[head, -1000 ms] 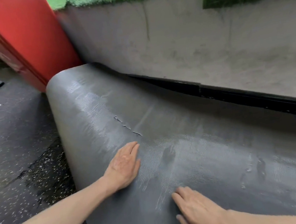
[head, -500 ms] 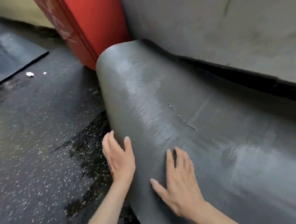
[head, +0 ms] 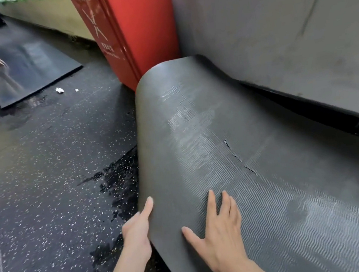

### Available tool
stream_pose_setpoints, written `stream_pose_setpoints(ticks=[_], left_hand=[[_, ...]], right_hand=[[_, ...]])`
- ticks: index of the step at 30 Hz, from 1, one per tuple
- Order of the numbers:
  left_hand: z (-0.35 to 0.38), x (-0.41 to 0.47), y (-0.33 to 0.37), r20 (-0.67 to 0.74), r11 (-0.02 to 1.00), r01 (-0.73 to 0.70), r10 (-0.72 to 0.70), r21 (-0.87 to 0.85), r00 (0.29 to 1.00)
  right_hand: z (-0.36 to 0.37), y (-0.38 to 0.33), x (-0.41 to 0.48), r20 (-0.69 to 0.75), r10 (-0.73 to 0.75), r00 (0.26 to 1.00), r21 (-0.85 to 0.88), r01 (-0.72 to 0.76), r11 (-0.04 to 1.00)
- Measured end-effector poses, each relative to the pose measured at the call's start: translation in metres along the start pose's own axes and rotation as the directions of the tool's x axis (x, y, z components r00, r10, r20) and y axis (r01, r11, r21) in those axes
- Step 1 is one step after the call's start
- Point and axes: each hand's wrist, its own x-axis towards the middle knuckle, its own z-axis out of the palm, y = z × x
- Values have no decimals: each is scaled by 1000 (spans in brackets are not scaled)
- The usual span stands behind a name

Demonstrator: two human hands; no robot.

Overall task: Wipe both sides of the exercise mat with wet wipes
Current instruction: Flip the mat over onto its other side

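Head view: left hand (head: 136,235) pinches the mat (head: 195,122) edge, thumb on top, other fingers hidden beneath; right hand (head: 222,242) lies flat beside it, fingers (head: 226,200) spread; beyond them, wet streaks (head: 185,116) suggest this face is wiped; the underside probably remains.

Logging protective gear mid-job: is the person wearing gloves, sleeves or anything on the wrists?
No gloves on the left hand or right hand; both forearms bare to the frame edge, no sleeves showing. No watch, bands or rings visible.
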Motion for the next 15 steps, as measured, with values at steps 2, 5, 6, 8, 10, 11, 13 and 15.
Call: stream_pose_setpoints(ticks=[2,5,6,8,10,11,13,15], left_hand=[[-10,-7,3,-49,987,-133,138,95,989],[-20,-3,0,-88,919,-211,254,334,963],[-21,0,-3,-95,892,-217,275,396,957],[-20,7,-9,-124,849,-198,293,490,948],[-17,12,-14,-153,828,-179,301,532,941],[-15,14,-15,-170,818,-165,304,551,937],[-9,15,-13,-199,776,-133,317,617,927],[-5,16,-10,-209,748,-109,318,654,925]], right_hand=[[2,-5,-2,35,-4,999,-58,6,998],[19,-8,-2,58,26,998,-90,-20,996],[23,-9,-3,60,13,998,-96,-7,995],[31,-9,-3,105,-11,994,-120,23,992],[37,-7,-3,143,5,990,-141,16,990],[40,-3,-2,156,9,988,-150,14,989],[33,-1,0,202,2,979,-137,27,990],[27,5,4,269,-46,962,-131,83,988]])
